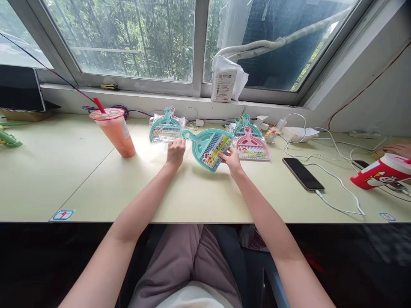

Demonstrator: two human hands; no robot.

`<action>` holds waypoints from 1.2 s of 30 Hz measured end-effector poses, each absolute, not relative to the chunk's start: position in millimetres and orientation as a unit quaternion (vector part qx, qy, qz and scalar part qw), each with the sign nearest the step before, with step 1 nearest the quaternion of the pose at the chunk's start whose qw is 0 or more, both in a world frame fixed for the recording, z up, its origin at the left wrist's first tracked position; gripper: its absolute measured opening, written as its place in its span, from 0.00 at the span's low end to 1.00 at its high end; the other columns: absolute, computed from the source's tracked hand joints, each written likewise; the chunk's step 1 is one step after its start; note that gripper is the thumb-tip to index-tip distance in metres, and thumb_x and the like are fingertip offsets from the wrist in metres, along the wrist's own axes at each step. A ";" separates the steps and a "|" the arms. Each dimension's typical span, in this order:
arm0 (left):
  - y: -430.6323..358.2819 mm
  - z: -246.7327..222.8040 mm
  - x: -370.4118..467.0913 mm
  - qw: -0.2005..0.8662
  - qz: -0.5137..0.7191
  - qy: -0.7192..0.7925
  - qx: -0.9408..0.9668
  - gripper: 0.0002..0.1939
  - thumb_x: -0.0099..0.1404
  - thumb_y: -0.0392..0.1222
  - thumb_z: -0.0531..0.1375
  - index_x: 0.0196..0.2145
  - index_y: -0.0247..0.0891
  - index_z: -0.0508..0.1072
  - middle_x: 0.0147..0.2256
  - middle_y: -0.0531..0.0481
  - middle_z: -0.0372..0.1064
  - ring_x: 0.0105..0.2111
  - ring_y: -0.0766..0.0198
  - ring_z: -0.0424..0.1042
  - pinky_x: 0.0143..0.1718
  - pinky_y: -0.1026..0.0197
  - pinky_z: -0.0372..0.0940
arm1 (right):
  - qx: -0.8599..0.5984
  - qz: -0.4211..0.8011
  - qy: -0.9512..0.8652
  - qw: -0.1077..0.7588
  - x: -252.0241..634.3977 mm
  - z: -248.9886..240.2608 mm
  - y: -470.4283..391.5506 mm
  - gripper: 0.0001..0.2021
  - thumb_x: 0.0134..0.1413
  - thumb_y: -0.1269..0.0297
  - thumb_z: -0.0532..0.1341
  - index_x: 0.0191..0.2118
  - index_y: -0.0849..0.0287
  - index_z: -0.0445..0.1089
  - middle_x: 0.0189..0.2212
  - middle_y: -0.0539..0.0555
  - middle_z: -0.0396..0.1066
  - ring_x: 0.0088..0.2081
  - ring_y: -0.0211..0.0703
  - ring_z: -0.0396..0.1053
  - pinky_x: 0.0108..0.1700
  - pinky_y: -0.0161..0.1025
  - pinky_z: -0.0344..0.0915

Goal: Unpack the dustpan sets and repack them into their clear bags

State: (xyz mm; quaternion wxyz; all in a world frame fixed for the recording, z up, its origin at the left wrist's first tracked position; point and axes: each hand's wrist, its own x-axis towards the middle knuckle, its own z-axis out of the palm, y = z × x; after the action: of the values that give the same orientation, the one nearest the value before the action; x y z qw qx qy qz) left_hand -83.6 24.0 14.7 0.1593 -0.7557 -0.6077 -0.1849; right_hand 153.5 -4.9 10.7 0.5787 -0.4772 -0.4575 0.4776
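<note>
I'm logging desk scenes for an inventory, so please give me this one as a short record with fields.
Right hand: the right hand holds a teal dustpan by its labelled end
Left hand: the left hand is closed beside the dustpan's handle; whether it grips anything is unclear
Other dustpans: wrapped teal one at left; pink one at right, teal behind
Drinks: orange drink at left; red cup at right
Phone: black phone, white cable plugged in

Can't read fine print on the dustpan label (213, 150) or see all of the red cup (380, 173) and another person's hand (398, 149), cut off at right
</note>
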 end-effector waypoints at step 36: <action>20.7 16.4 -88.8 0.155 -0.322 -0.581 -0.731 0.18 0.70 0.32 0.45 0.48 0.40 0.71 0.47 0.43 0.72 0.47 0.52 0.70 0.48 0.52 0.58 | -0.482 0.469 -0.432 0.600 152.1 10.1 -8.1 0.14 0.46 0.65 0.68 0.39 0.57 0.68 0.37 0.55 0.76 0.39 0.46 0.77 0.44 0.48 0.77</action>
State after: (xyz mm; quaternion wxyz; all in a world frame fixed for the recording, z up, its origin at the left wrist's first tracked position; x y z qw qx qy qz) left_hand -88.8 20.7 16.4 0.1546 -0.7313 -0.5808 -0.3224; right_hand 152.1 -8.1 10.1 0.6005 -0.4819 -0.4322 0.4695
